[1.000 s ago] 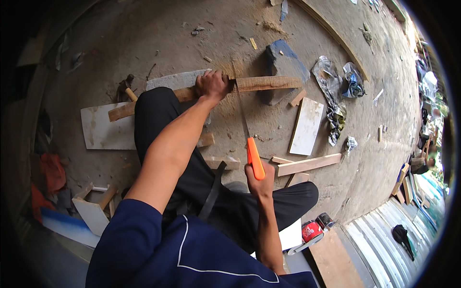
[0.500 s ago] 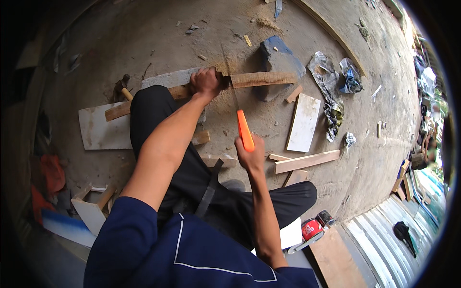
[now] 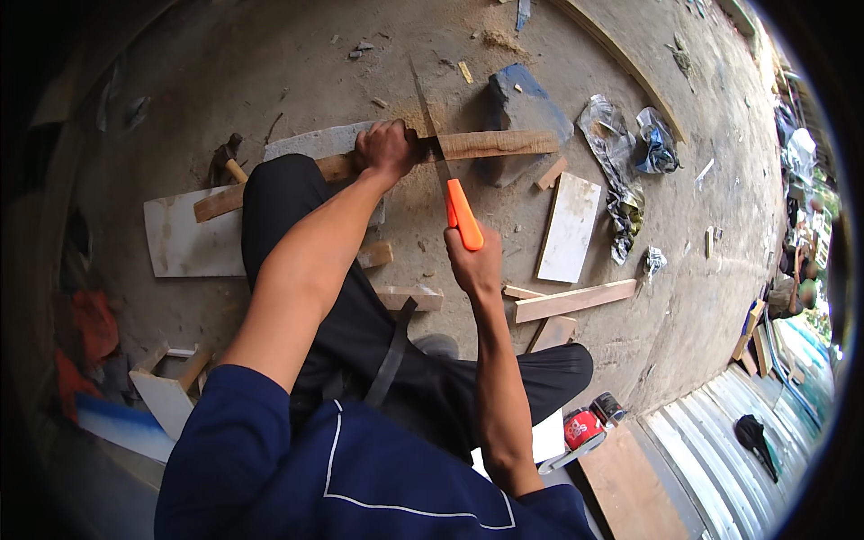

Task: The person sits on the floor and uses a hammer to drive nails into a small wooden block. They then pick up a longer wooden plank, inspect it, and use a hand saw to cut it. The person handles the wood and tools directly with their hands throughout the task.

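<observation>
A long wooden plank (image 3: 499, 144) lies across a pale block (image 3: 315, 142) on the left and a blue-grey block (image 3: 522, 99) on the right. My left hand (image 3: 387, 148) is closed over the plank, left of the blade. In my right hand (image 3: 475, 263) is the orange handle of a handsaw (image 3: 463, 216). Its thin blade crosses the plank just right of my left hand, with the tip pointing away from me. Sawdust lies on the floor around the cut. My leg covers part of the plank's left side.
A hammer (image 3: 230, 162) and a white board (image 3: 193, 236) lie to the left. Right of the saw are another white board (image 3: 570, 228), a wood strip (image 3: 576, 301) and crumpled plastic (image 3: 621, 171). A red-labelled can (image 3: 583, 428) and corrugated metal sheet (image 3: 720, 450) are at lower right.
My right hand has pushed the saw forward, away from me, so more blade shows beyond the plank. My left hand keeps its place on the wood.
</observation>
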`<state>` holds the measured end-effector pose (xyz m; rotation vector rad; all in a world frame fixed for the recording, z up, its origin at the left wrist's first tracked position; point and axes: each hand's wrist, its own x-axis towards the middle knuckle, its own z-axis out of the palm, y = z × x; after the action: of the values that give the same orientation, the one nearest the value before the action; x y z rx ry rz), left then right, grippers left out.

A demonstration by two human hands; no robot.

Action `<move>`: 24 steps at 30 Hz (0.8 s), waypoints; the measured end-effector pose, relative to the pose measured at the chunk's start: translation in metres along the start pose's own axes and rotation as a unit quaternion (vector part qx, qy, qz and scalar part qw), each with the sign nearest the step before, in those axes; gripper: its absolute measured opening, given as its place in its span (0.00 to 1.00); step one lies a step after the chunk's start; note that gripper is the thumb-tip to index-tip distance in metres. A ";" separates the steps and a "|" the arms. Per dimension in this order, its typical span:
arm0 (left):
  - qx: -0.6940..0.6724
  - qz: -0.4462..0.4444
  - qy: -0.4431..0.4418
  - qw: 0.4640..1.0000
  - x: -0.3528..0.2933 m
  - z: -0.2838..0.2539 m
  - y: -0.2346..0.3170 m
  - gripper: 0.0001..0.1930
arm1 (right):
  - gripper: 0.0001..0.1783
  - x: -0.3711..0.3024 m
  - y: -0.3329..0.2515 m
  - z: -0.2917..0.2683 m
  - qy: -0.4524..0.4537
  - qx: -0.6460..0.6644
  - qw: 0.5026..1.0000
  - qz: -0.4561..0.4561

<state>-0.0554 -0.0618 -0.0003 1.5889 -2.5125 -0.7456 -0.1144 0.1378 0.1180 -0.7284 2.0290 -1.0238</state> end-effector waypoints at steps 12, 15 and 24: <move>-0.005 -0.014 -0.002 1.000 0.001 0.001 0.000 0.15 | 0.12 -0.001 0.004 0.002 0.001 -0.003 1.000 0.009; 0.006 -0.020 0.015 1.000 -0.001 0.007 -0.007 0.15 | 0.12 -0.018 0.001 0.002 0.013 -0.038 0.999 -0.034; -0.006 -0.002 0.020 1.000 0.000 0.001 -0.001 0.15 | 0.12 -0.008 -0.003 0.003 0.019 -0.018 0.999 -0.031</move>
<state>-0.0546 -0.0621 -0.0015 1.5886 -2.4735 -0.7209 -0.1068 0.1410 0.1227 -0.8006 2.0736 -1.0451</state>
